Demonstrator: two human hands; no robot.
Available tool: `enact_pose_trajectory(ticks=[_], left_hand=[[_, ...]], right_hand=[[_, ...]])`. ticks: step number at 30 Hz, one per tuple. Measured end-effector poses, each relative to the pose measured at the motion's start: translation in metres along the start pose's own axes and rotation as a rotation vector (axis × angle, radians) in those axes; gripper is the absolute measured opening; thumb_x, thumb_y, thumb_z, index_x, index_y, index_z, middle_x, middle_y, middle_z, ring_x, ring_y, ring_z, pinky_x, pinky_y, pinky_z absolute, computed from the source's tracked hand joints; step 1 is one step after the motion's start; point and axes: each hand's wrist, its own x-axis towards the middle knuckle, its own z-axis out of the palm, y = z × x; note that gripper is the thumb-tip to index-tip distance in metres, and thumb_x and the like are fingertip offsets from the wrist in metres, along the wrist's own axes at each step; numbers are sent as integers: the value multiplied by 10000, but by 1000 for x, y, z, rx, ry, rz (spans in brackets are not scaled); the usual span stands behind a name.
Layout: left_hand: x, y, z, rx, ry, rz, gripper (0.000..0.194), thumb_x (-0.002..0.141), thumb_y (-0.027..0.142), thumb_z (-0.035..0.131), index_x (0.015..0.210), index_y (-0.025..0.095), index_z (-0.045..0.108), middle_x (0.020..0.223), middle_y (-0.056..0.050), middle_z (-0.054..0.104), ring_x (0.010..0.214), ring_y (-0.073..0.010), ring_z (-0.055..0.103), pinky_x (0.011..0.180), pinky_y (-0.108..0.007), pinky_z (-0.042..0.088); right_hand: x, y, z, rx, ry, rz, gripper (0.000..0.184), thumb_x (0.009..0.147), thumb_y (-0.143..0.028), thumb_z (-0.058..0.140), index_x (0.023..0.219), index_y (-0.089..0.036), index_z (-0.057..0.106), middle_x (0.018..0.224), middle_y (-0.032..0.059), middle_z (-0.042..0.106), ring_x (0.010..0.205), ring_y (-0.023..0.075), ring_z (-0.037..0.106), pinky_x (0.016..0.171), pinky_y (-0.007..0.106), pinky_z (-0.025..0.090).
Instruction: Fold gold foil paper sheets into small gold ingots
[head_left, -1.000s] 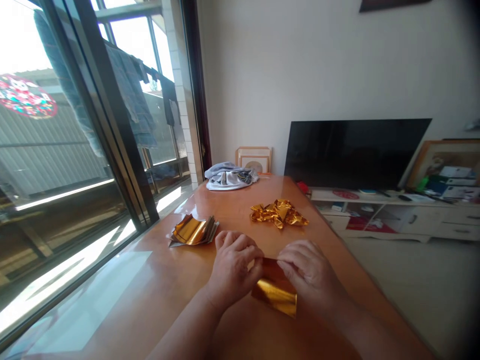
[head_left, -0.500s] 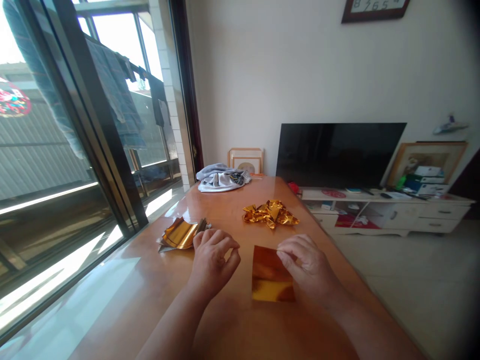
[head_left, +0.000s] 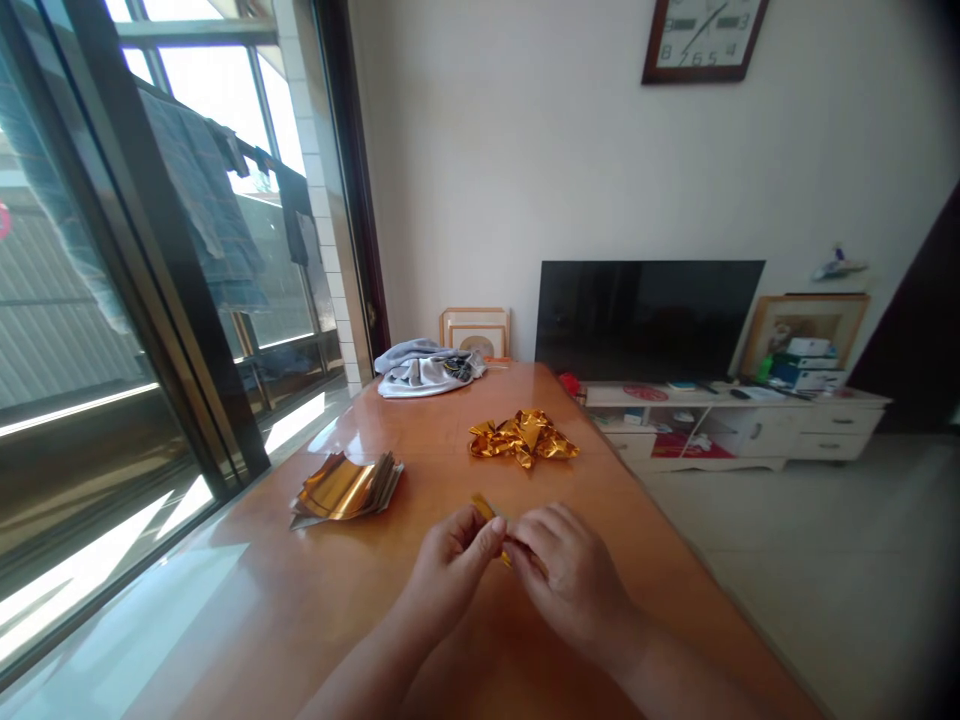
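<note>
Left hand: we see the left hand [head_left: 454,572] closed, with thumb and fingertips pinching one end of a folded foil strip [head_left: 484,507]; a pinch seems to suit something this narrow
Right hand: our right hand [head_left: 570,582] is curled, its fingertips [head_left: 529,535] closing on the strip's lower end, which they mostly hide, so we judge it gripping too
Foil strip: we count one, gold, held in the air between both hands above the table [head_left: 247,560], its middle hidden by our fingers
Foil stack: we count one stack of flat sheets [head_left: 345,490] left of our hands, its sheets too closely packed to count; it lies within easy reach, likely for that reason
Crumpled foil: we count one gold heap [head_left: 523,438] ahead of our hands, well apart from the stack
Far end of table: one gray cloth bundle [head_left: 429,370], with two picture frames [head_left: 475,333] behind it
Beyond the table: one dark TV [head_left: 645,318] on a white cabinet [head_left: 720,430], one wall clock [head_left: 703,40] above, and clothes [head_left: 199,200] hanging outside the window
</note>
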Motion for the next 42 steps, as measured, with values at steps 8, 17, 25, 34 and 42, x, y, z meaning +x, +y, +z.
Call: enact_pose_trajectory(ticks=[8, 17, 25, 34, 42], left_hand=[[7, -3, -7, 2, 34, -37, 232, 909, 338, 537, 820, 158, 654, 705, -3, 610, 656, -129, 505, 645, -237, 415], [4, -1, -22, 1004, 101, 208, 183, 946, 230, 475, 932, 229, 657, 880, -42, 676, 831, -204, 605, 750, -331, 379], [2, 6, -7, 1299, -179, 279, 193, 942, 234, 511, 884, 248, 694, 903, -71, 644, 898, -258, 557, 810, -417, 340], [0, -2, 4, 1135, -299, 226, 144, 911, 235, 554, 870, 239, 692, 879, -59, 648, 887, -238, 572, 788, -377, 366], [-1, -10, -17, 961, -310, 99, 148, 737, 87, 583, 774, 221, 634, 856, -31, 638, 847, -207, 594, 723, -285, 403]], right_hand=[[-2, 6, -4, 85, -99, 73, 125, 910, -323, 661, 993, -238, 699, 938, 51, 692, 901, 228, 595, 822, 361, 461], [-6, 42, 7, 61, -216, 314, 196, 905, -216, 593, 1067, -215, 703, 1035, 81, 714, 1002, 241, 629, 875, 346, 480], [1, 37, -4, 21, -46, 234, 145, 872, -180, 594, 1003, -216, 645, 997, 64, 680, 966, 237, 590, 871, 360, 461], [-6, 27, 1, -48, -445, 111, 61, 860, -193, 650, 818, -233, 669, 844, 21, 674, 843, 201, 580, 733, 314, 406], [-7, 34, 0, 11, -516, 157, 124, 820, -128, 646, 816, -238, 703, 828, 12, 682, 799, 174, 600, 683, 281, 391]])
